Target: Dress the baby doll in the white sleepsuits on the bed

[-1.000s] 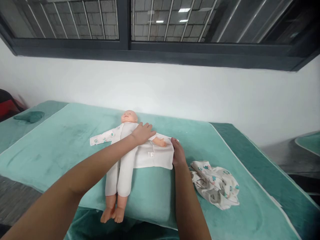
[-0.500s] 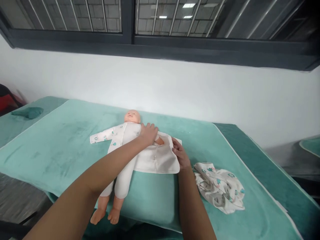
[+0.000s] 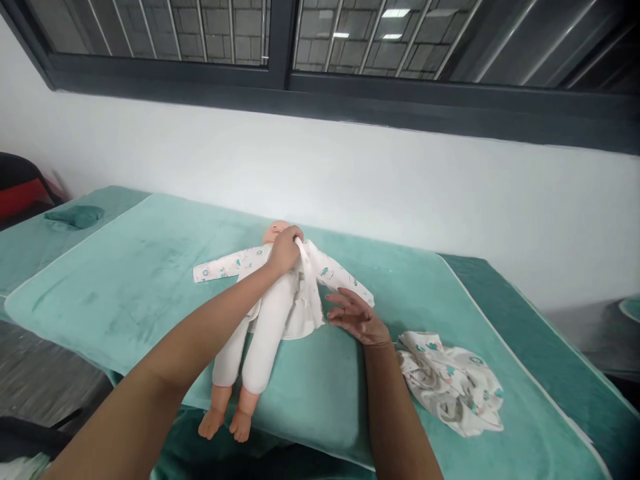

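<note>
A baby doll (image 3: 267, 343) lies on its back, its bare feet at the near edge of the padded table. It wears a white baby jacket (image 3: 345, 277) with a small green and pink print, both sleeves spread outward. At the doll's chest, my left hand (image 3: 287, 248) is closed on the front edge of the jacket and lifts it, partly covering the doll's head. My right hand (image 3: 357, 317) is open, fingers apart, just below the sleeve on the right and beside the jacket's lower edge. Whether it touches the sleeve I cannot tell.
A crumpled printed cloth (image 3: 453, 383) lies right of my right forearm. The green padded table cover (image 3: 150, 267) runs up to a white wall (image 3: 320, 173) below a dark window frame (image 3: 200, 77). A black and red object (image 3: 23, 190) stands at the far left.
The jacket's right-hand front panel, spread flat before, is now pulled up toward the doll's chest, and the sleeve shows extended. My left hand moved up with the edge; my right hand let go and opened.
</note>
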`<state>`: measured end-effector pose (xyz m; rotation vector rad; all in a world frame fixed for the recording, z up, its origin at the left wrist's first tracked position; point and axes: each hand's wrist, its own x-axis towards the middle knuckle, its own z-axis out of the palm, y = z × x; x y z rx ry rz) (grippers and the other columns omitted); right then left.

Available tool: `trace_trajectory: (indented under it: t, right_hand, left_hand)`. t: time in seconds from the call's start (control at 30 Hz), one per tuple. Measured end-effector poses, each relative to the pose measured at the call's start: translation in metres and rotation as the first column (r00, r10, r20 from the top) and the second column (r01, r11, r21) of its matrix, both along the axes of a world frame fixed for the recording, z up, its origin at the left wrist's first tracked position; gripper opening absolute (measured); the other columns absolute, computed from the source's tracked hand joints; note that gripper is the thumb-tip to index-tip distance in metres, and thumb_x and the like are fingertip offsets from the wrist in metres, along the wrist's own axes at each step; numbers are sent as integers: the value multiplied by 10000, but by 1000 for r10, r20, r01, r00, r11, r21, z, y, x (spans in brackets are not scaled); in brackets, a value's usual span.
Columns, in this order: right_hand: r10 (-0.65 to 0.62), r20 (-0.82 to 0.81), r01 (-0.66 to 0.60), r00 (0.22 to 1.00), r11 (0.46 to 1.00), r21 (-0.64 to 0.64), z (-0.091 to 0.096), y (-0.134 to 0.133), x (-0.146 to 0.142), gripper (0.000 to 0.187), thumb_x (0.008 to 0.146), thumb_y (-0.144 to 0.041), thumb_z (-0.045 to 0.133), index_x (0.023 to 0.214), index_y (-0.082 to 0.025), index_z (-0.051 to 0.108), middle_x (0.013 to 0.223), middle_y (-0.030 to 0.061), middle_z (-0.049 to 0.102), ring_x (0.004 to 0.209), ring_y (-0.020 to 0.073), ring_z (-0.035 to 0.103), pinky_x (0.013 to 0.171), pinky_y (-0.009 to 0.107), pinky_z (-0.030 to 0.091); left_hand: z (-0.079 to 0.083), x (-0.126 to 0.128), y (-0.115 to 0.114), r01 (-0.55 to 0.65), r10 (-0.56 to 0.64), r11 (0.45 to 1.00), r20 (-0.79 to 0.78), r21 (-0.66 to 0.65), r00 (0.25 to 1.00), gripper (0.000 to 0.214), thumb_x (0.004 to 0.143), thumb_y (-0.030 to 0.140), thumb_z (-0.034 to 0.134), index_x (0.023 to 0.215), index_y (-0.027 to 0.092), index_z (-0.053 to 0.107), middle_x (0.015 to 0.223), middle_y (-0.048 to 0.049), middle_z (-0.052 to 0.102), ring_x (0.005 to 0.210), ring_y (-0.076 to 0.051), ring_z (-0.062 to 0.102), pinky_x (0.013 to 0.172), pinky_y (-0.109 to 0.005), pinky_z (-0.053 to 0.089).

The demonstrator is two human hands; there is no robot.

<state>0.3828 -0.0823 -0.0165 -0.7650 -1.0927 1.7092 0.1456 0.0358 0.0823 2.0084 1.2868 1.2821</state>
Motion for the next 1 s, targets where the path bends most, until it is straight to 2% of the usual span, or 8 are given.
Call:
trace_trajectory:
  t: [0.13,0.27,0.4,0.6,0.73,0.9,0.97,1.0]
  right_hand:
    - [-107,19,107,994,994,0,6,3,-5,868,424,-546,904,1220,-294,668,1299,139,662,919,273,686,858,491,550]
    - [17,14,-18,1000,997,70,14,5,-14,744,568,-504,885,1246,-291,666,1306,118,657,1039,284,673,926,482,527]
    - [111,161,-130,981,985,114,16,3,-29,687,651,-444,881,1273,-269,648,1328,116,641,1119,270,642,973,448,496]
    - [-122,408,3,905,960,281,6,-14,-76,366,782,-495,777,1031,-249,670,859,-5,628,755,166,561,703,295,450]
    - [-317,471,171,823,930,327,7,-20,-109,349,800,-540,730,822,-239,556,674,-58,448,620,141,410,601,274,351]
    - [-564,461,371,684,814,447,42,-25,-136,341,862,-516,635,747,-247,461,643,-59,380,609,143,358,587,287,310]
    - [-576,485,320,658,797,512,61,-31,-149,271,867,-480,627,783,-252,506,655,-51,441,620,148,397,602,288,330]
    - [-522,534,224,665,822,524,69,-35,-156,243,855,-467,643,798,-255,540,660,-49,481,623,149,424,608,286,340]
  left_hand:
    - [6,-31,6,-7,8,1000,50,-11,999,177,729,19,506,693,192,516,887,-45,667,884,-182,593,837,-326,468]
    - [9,-53,-5,-88,88,996,-40,-7,995,149,772,51,537,749,198,544,935,-66,650,966,-216,589,911,-364,460]
    - [-2,-75,-39,-125,132,990,-115,58,985,124,850,101,510,903,204,555,1028,-68,618,1033,-210,570,950,-362,449]
    - [-37,-115,-103,-139,134,990,-253,-4,958,118,956,284,480,969,210,570,950,-55,594,928,-219,555,865,-362,438]
    - [-53,-127,-132,-157,142,977,-105,-144,984,211,973,387,471,967,215,593,868,-31,593,812,-202,540,772,-339,414]
    - [-74,-144,-141,-102,166,949,198,-299,966,314,947,491,511,855,206,605,791,-6,594,754,-179,524,726,-309,408]
    - [-85,-150,-142,-102,203,925,248,-366,947,348,942,513,507,833,197,603,770,1,592,748,-175,525,716,-301,411]
    - [-90,-153,-143,-101,215,915,260,-390,942,361,944,519,501,826,194,603,767,3,592,750,-174,526,713,-299,412]
